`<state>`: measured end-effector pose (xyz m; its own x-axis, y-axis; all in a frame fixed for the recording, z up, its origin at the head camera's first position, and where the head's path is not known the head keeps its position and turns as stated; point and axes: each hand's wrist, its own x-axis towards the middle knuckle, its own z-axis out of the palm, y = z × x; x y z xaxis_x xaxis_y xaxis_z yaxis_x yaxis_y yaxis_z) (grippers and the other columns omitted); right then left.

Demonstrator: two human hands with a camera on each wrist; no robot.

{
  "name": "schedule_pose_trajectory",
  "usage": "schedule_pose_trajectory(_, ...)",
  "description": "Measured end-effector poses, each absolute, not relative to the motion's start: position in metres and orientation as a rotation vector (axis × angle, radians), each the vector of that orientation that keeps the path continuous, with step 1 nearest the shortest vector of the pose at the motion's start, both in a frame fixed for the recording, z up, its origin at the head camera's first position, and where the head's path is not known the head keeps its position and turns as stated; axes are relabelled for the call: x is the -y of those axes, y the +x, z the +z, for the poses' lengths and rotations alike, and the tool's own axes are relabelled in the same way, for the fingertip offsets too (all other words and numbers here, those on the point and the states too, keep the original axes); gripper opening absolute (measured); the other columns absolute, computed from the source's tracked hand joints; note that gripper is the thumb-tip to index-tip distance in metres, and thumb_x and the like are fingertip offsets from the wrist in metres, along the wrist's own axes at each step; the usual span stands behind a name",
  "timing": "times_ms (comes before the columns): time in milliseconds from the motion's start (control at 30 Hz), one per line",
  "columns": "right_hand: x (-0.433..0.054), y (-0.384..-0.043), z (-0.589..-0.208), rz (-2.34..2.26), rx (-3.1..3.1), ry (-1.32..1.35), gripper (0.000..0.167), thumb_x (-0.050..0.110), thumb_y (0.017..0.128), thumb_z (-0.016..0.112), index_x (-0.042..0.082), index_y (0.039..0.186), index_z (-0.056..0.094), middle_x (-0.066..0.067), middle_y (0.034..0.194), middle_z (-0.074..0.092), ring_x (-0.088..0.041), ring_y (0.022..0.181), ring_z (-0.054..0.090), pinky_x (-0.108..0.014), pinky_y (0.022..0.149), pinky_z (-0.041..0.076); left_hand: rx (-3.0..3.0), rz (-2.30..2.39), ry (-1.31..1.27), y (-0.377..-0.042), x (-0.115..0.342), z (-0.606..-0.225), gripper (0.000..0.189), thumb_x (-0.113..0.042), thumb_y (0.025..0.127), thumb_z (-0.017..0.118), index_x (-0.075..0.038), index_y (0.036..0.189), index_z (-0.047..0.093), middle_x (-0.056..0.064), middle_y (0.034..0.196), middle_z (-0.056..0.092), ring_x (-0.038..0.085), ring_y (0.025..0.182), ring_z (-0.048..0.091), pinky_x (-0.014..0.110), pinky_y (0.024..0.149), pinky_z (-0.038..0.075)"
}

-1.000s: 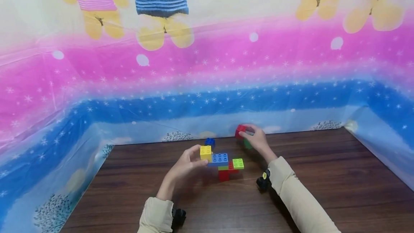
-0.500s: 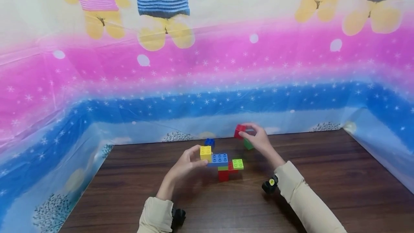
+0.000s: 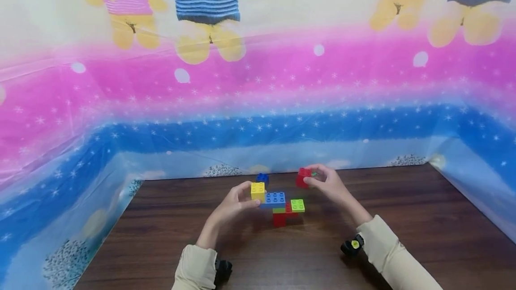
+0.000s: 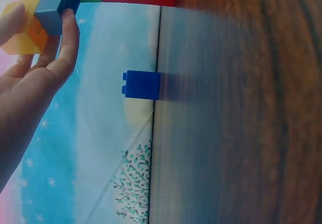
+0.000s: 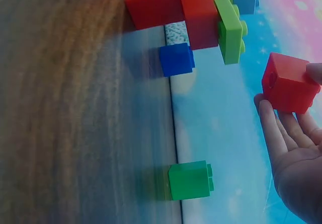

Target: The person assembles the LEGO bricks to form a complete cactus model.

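In the middle of the table stands a structure of toy building bricks. It has a red base (image 3: 279, 219), a light blue brick (image 3: 275, 198) across the top, and a lime brick (image 3: 297, 205) on a red arm at the right. My left hand (image 3: 230, 206) pinches the yellow brick (image 3: 257, 191) at the structure's left end, with a fingertip at the light blue brick's side in the left wrist view. Up behind the structure's right side, my right hand (image 3: 331, 186) holds a loose red brick (image 5: 289, 83) between thumb and fingers, apart from the structure.
A dark blue brick (image 3: 262, 178) stands at the back of the table behind the structure. The green brick (image 5: 190, 180) also rests there, mostly hidden by my right hand in the head view. A printed cloth (image 3: 258, 142) hangs along the table's back and sides.
My right hand has drawn back toward me with the red brick, now lower in the head view and covering most of the green brick. My left hand and the structure stay put.
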<state>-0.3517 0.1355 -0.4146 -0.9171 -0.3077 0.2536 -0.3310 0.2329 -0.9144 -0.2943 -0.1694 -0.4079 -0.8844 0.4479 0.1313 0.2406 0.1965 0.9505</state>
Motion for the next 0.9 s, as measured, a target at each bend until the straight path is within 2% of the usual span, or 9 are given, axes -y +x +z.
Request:
schedule_pose_trajectory(67,-0.137,-0.348,-0.416,1.826,2.462,0.660,0.039,0.016,0.093,0.065,-0.004,0.125,0.055,-0.028,0.124,0.060,-0.034,0.107,0.067,-0.047,0.088,0.057,-2.289,1.764,0.661,-0.293,0.169,-0.407,0.051,-0.013,0.094,0.062,0.005,0.138,0.042,0.027,0.123,0.055,0.026,0.108,0.066,0.039,0.095,0.055)
schedule_pose_trajectory(167,-0.137,-0.346,-0.418,1.809,2.478,0.691,0.038,0.015,0.092,0.066,-0.004,0.124,0.055,-0.028,0.123,0.060,-0.036,0.110,0.066,-0.036,0.085,0.058,-2.286,1.771,0.661,-0.292,0.169,-0.407,0.051,-0.013,0.094,0.062,0.005,0.138,0.042,0.028,0.123,0.055,0.026,0.108,0.066,0.039,0.096,0.055)
schedule_pose_trajectory(300,-0.139,-0.344,-0.421,1.807,2.518,0.716,0.037,0.015,0.092,0.065,-0.003,0.123,0.054,-0.026,0.120,0.064,-0.024,0.104,0.068,-0.028,0.081,0.056,-2.296,1.772,0.649,-0.292,0.168,-0.407,0.052,-0.013,0.094,0.062,0.005,0.138,0.041,0.028,0.125,0.054,0.029,0.110,0.065,0.040,0.096,0.054)
schedule_pose_trajectory(467,-0.143,-0.339,-0.426,1.833,2.555,0.788,0.039,0.013,0.092,0.063,-0.004,0.125,0.052,-0.027,0.120,0.064,-0.011,0.096,0.067,-0.029,0.080,0.057,-2.307,1.759,0.623,-0.291,0.167,-0.408,0.054,-0.014,0.094,0.063,0.005,0.139,0.041,0.027,0.127,0.053,0.030,0.112,0.064,0.041,0.097,0.054)
schedule_pose_trajectory(733,-0.146,-0.333,-0.428,1.833,2.576,0.832,0.039,0.017,0.093,0.063,-0.001,0.126,0.052,-0.025,0.119,0.064,-0.009,0.098,0.064,-0.027,0.082,0.056,-2.301,1.764,0.654,-0.294,0.168,-0.407,0.050,-0.012,0.094,0.062,0.006,0.136,0.043,0.028,0.121,0.056,0.023,0.103,0.065,0.042,0.096,0.054)
schedule_pose_trajectory(900,-0.147,-0.330,-0.429,1.810,2.569,0.877,0.038,0.017,0.093,0.063,-0.001,0.125,0.053,-0.024,0.118,0.064,-0.005,0.098,0.063,-0.025,0.084,0.054,-2.293,1.759,0.656,-0.294,0.168,-0.408,0.050,-0.013,0.094,0.062,0.005,0.136,0.043,0.027,0.121,0.057,0.022,0.103,0.066,0.043,0.097,0.054)
